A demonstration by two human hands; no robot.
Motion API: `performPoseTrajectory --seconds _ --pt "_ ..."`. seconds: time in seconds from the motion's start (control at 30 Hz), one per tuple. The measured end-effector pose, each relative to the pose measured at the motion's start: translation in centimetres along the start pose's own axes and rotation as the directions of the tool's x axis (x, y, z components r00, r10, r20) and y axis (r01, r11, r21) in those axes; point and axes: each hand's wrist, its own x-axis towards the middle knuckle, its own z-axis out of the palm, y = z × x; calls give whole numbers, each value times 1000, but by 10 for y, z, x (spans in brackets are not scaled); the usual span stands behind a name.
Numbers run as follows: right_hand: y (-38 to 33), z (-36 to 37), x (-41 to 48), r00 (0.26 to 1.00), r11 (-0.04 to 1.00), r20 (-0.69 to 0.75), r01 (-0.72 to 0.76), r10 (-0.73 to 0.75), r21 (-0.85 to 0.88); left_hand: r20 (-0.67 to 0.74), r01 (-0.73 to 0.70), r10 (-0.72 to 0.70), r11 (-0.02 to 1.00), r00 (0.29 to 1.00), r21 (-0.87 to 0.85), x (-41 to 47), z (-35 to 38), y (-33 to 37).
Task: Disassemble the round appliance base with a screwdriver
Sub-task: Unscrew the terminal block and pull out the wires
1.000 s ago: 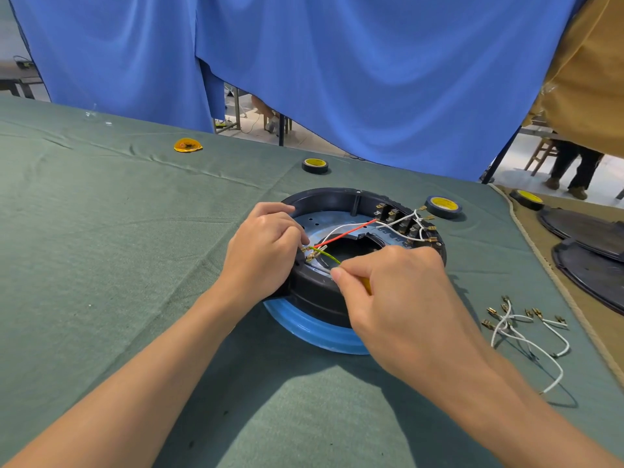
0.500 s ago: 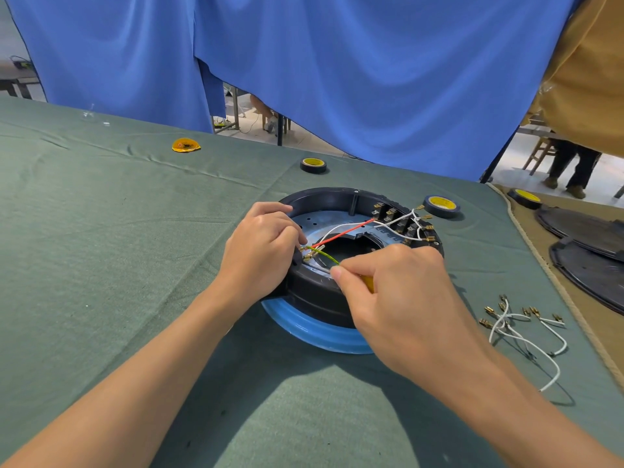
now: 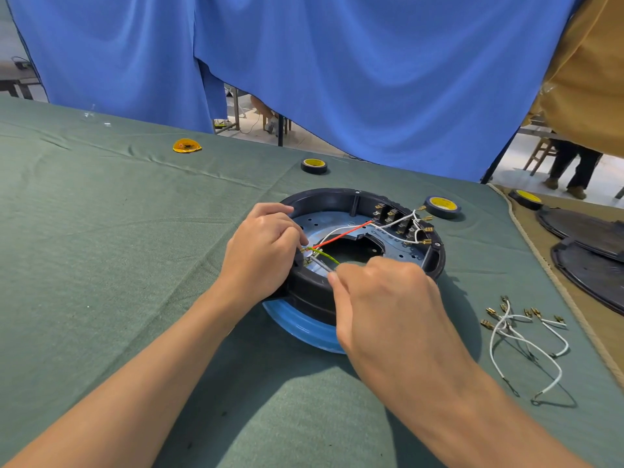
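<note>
The round appliance base (image 3: 341, 201), black with a blue lower rim, lies open-side up in the middle of the green cloth. Red, white and green-yellow wires (image 3: 341, 235) cross its inside to a terminal at its left wall. My left hand (image 3: 261, 251) curls over that left rim and pinches the wires at the terminal. My right hand (image 3: 385, 298) grips a screwdriver (image 3: 320, 263); only its metal shaft shows, its tip at the terminal beside my left fingers. The handle is hidden in my fist.
Loose white wires with brass terminals (image 3: 521, 336) lie to the right. Tape rolls (image 3: 314, 165) (image 3: 442, 206) (image 3: 526, 198) and a yellow piece (image 3: 186, 145) lie farther back. Dark round covers (image 3: 591, 251) rest at the right edge. A blue curtain (image 3: 337, 62) hangs behind.
My right hand has drawn slightly back and right, so the screwdriver's metal shaft now shows and its yellow handle no longer does. My left hand stays at the terminal.
</note>
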Motion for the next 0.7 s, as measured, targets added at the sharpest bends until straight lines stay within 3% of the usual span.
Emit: performPoseTrajectory --seconds 0.2,0.4,0.47,0.63,0.7 --pt "13 -19 6 997 996 55 57 -54 -64 0 0 0 1000 1000 -14 0 0 -2" --pt "40 -48 22 994 946 105 -59 26 319 15 -12 13 1000 1000 -14 1 -1 -3" --pt "49 -46 30 994 925 108 -72 34 374 15 -16 16 1000 1000 -24 1 -1 -4" --pt "54 -35 79 997 945 -11 79 -79 317 4 -36 36 999 999 -19 0 -1 -3" --pt "51 -29 104 985 964 34 158 -169 212 -1 -57 57 998 998 -11 0 -2 -3"
